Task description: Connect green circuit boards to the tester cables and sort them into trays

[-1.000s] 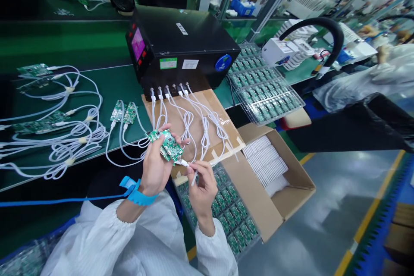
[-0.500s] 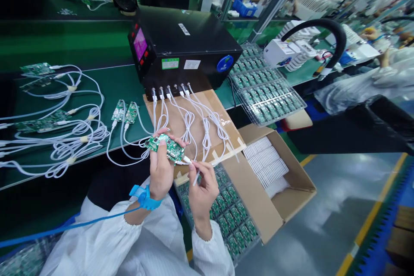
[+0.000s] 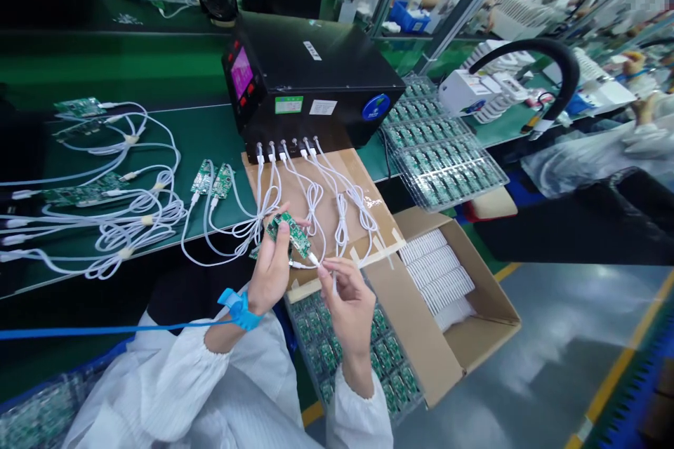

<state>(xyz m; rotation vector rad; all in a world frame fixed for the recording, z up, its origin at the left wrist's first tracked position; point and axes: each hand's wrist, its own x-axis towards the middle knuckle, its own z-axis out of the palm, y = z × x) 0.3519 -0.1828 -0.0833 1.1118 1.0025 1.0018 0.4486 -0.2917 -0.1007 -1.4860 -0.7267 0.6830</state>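
Before the black metal box (image 3: 321, 59), our left hand (image 3: 269, 270) pinches a green circuit board (image 3: 291, 233), our right hand (image 3: 352, 302) its white plug (image 3: 314, 259); connector step, we judge, next needing straight alignment.

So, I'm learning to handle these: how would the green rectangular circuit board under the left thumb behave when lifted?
The green rectangular circuit board looks stiff, being flat and unbent in the left hand. It's probably light, being small. Exposed components suggest fragility, especially if the slim white plug is tugged.
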